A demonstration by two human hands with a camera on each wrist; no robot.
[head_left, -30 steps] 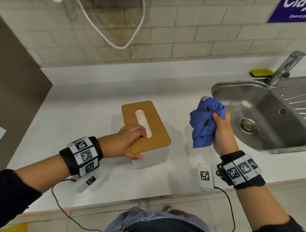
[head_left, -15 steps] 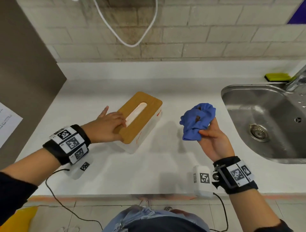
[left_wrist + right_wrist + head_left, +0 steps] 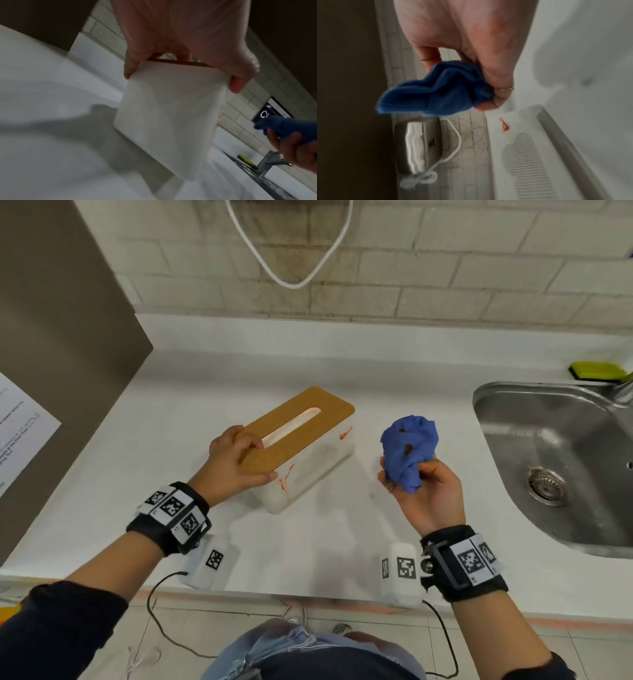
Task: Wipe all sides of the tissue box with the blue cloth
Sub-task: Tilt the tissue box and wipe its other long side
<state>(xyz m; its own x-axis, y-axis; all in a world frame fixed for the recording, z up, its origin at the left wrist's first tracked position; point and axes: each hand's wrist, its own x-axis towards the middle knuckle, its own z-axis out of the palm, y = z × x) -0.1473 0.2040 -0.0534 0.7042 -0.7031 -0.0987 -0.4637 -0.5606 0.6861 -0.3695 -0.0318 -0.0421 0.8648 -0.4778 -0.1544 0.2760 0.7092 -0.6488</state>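
The tissue box [image 3: 308, 463] is white with a wooden slotted lid and red marks on its side. It lies diagonally on the white counter [image 3: 171, 412]. My left hand [image 3: 236, 463] grips its near end, fingers over the lid and thumb on the side; the left wrist view shows the box's white end face [image 3: 168, 121] between my fingers. My right hand [image 3: 424, 491] holds the crumpled blue cloth [image 3: 409, 450] in the air, right of the box and apart from it. In the right wrist view the cloth [image 3: 436, 93] hangs from my fingers above the box's side [image 3: 522, 155].
A steel sink [image 3: 561, 474] with a faucet is at the right, with a yellow-green sponge [image 3: 596, 371] behind it. A brown cabinet side [image 3: 51, 337] with a paper sheet stands at the left. A white cable [image 3: 291, 268] hangs on the brick wall.
My left hand has turned the box from nearly straight to a diagonal, far end to the right. My right hand has lowered a little and turned palm up with the cloth.
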